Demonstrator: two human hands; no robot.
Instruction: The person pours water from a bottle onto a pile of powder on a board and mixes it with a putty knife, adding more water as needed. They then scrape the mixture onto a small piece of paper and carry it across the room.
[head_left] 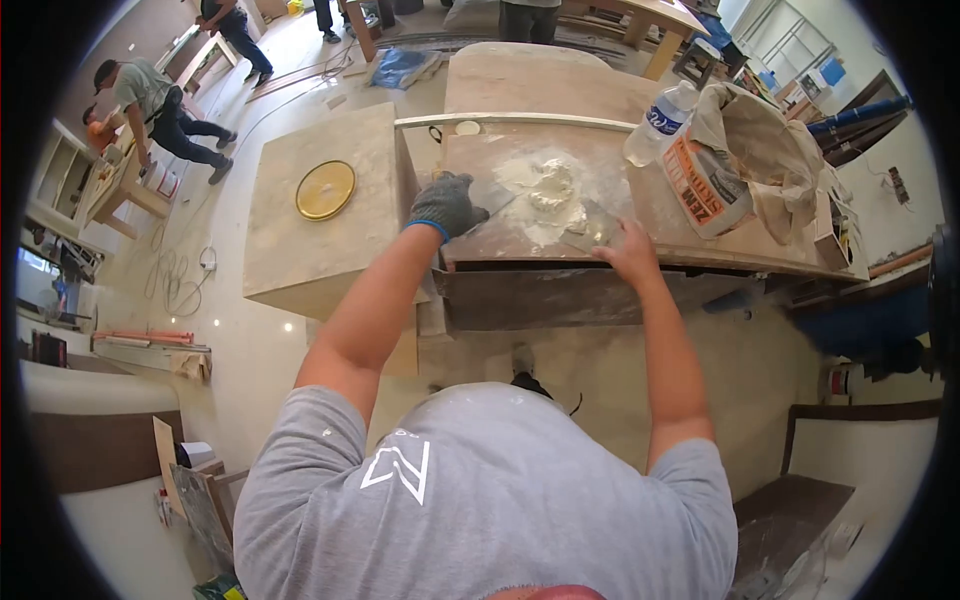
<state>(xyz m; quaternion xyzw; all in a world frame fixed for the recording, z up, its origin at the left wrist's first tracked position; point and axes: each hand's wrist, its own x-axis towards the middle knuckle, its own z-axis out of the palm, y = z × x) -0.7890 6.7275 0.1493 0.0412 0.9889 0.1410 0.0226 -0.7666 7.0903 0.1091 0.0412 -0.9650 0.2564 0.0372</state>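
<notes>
A heap of whitish powder or paste (556, 188) lies on the wooden work surface (480, 250), with loose powder spread around it. My left hand (446, 205), in a dark grey glove with a blue cuff, is left of the heap, closed round what looks like a scraper whose blade points at the powder. Bare and to the right of the heap, my right hand (630, 252) grips the edge of a flat, powder-smeared scraper (592, 230). That blade rests at the near right side of the heap.
A pale box (270, 240) with a round yellow lid (325, 190) stands left. A plastic bottle (660, 122) and an open paper sack (708, 185) are at right. One person (160, 110) bends over a bench at upper left; others stand farther back. Cables lie on the floor.
</notes>
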